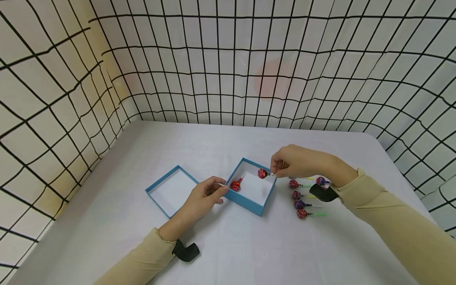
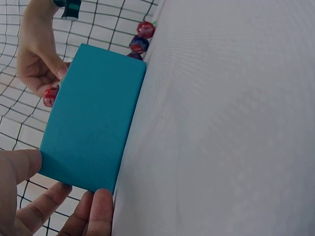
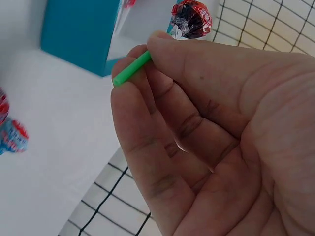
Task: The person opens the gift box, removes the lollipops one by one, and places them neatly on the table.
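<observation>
My right hand (image 1: 293,161) pinches a red-wrapped lollipop (image 1: 262,173) by its green stick (image 3: 132,69). The candy end hangs over the right side of a blue box (image 1: 246,200) with a white inside. Within the box another red lollipop (image 1: 236,185) lies near the left corner. That corner is gripped by my left hand (image 1: 201,198), thumb and fingers against the blue wall (image 2: 93,118). To the right of the box, several lollipops (image 1: 302,213) lie in a column, partly hidden by my right hand and wrist.
A matching blue-rimmed lid (image 1: 156,202) lies left of the box, partly behind my left hand. White cloth (image 1: 235,253) covers the table. A black grid net (image 1: 221,67) hangs along the back and sides.
</observation>
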{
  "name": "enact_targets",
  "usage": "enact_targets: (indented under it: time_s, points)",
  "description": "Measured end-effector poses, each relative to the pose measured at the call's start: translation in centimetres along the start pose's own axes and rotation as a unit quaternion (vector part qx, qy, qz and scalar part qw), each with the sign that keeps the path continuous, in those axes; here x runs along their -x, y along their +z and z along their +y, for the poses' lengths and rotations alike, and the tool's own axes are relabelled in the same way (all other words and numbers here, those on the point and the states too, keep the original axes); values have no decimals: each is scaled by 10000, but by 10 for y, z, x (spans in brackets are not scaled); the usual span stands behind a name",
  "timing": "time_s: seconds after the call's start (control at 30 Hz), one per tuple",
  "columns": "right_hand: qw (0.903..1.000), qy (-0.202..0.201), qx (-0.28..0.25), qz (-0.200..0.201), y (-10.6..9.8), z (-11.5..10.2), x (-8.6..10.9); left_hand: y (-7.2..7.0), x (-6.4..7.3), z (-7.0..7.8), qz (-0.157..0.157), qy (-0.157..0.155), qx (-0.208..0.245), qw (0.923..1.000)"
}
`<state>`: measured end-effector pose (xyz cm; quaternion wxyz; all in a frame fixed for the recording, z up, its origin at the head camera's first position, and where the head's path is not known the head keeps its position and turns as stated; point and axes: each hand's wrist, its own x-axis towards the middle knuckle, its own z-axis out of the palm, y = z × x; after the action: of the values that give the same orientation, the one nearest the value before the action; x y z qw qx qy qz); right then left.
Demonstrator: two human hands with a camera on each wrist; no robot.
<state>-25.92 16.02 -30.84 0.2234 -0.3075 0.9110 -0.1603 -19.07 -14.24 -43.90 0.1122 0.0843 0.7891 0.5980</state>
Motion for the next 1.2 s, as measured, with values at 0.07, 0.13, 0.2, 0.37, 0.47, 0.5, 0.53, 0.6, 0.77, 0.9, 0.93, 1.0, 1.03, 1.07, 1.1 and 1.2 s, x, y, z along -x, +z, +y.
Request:
enact_targets:
  time_s: [0.07,0.13,0.2,0.37,0.47,0.5,0.53,0.6,0.77,0.9,0.93,1.0,1.03,1.07,1.1,1.2]
  points:
    - [10000,35,-59,37,0,6,5,0,0,0,3,12,10,10000]
    - [9999,56,-94,75,0,11,9,0,0,-1,8,26,7,10000]
    - [9999,71,-114,95,1,18,14,0,0,-2,23,46,11,10000]
    - [9998,125,-5,181,2,31,24,0,0,-2,33,23,19,10000]
    - [9995,230,3,234,1,37,31,0,-1,-3,27,-43,24,10000]
    - [9993,264,-8,248,1,40,34,0,-1,-3,20,-43,22,10000]
    - [9992,302,-29,259,1,42,36,0,-1,-3,13,-37,17,10000]
    - [9990,359,-85,265,1,49,40,0,-1,-3,8,-28,12,10000]
    - [9984,467,-224,243,4,63,51,0,-1,-3,20,-29,-32,10000]
    - [9980,506,-285,244,6,71,61,0,-1,-2,17,-13,-39,10000]
    - [9980,511,-294,246,7,73,63,0,-1,-2,20,-6,-33,10000]
    - [9977,546,-304,248,9,78,68,0,0,-2,25,8,-13,10000]
    - [9976,563,-327,237,10,81,70,0,0,-2,24,7,-7,10000]
    - [9973,602,-353,233,11,83,73,0,0,-2,27,4,-1,10000]
    - [9969,638,-395,225,12,86,75,0,0,-2,28,-1,8,10000]
    - [9956,737,-542,214,15,95,83,0,-1,-2,23,-12,24,10000]
